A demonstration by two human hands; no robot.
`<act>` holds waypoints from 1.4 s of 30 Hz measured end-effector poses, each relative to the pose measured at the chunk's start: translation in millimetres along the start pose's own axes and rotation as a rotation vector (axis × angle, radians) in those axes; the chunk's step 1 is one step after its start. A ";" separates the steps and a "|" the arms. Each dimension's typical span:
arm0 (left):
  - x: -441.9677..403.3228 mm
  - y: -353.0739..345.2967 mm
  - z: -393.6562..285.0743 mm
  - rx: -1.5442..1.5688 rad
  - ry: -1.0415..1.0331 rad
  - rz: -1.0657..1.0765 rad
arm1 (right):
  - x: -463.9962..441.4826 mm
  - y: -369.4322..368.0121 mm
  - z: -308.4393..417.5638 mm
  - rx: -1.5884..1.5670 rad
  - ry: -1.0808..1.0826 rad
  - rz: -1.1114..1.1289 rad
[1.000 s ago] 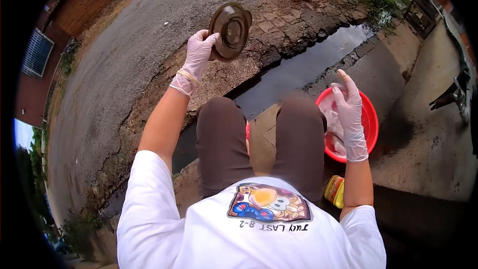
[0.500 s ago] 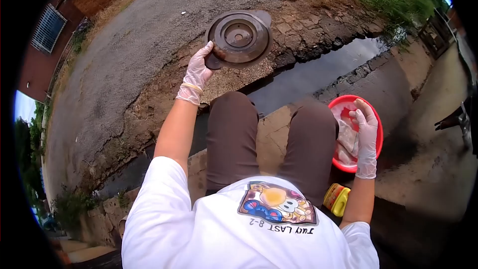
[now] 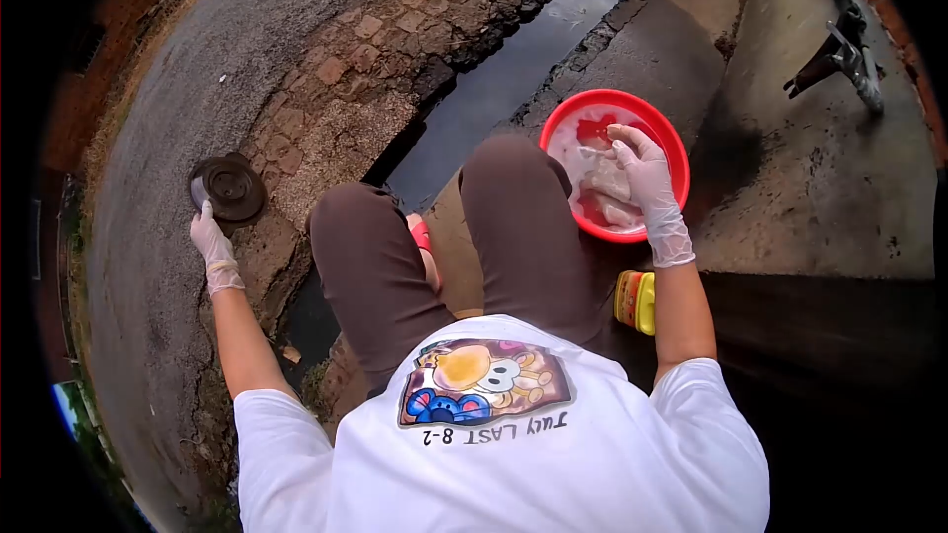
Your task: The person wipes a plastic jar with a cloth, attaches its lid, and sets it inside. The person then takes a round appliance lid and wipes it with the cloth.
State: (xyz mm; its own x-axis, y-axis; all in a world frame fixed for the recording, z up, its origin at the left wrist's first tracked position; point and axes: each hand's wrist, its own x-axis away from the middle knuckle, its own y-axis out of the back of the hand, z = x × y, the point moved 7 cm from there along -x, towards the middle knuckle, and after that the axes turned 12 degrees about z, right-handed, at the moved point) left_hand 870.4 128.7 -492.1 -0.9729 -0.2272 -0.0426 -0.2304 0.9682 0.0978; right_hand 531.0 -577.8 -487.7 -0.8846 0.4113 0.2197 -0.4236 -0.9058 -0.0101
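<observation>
My left hand (image 3: 212, 235), in a thin clear glove, reaches far out to the left. It grips the near edge of a dark brown round lid (image 3: 235, 190) with raised rings. Whether the lid touches the ground beneath, I cannot tell. On the right, my gloved right hand (image 3: 644, 168) is over a red basin (image 3: 679, 153), its fingers loosely bent, thumb and fingertips slightly apart and nothing visible between them. Whitish wet cloth (image 3: 607, 181) lies in cloudy, sudsy water in the basin, partly hidden by that hand.
A yellow container (image 3: 635, 301) with a red label stands between my right forearm and thigh. A water-filled channel (image 3: 494, 89) runs ahead of my knees. Broken stones (image 3: 365, 49) and a gravel road (image 3: 178, 109) lie left. A dark object (image 3: 834, 64) rests on concrete at right.
My left hand has carried the lid from in front of me out to the left and lower. The view has turned; my right hand is still over the basin.
</observation>
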 end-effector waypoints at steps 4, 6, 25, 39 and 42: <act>17.9 78.6 59.0 0.298 0.195 -0.020 | -29.4 19.8 -20.9 0.245 0.146 0.056; 72.6 82.9 36.0 0.492 0.295 -0.215 | -39.8 0.3 -5.5 0.207 0.155 0.108; 495.1 259.8 -168.7 0.560 -0.227 -0.728 | 34.0 -480.9 147.6 0.210 0.590 1.464; 777.7 183.1 -160.5 0.473 -0.195 -1.177 | 461.5 -579.8 196.0 0.091 1.195 2.651; 824.2 156.9 -154.3 0.353 -0.134 -1.215 | 572.3 -544.2 188.8 0.135 1.134 2.992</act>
State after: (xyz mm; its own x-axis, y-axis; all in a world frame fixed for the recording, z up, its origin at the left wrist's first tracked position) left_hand 29.5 77.1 -358.5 -0.1251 -0.9919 -0.0206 -0.9311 0.1246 -0.3428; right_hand 292.2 131.2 -172.3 0.9110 -0.3946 -0.1202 0.3680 0.6457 0.6691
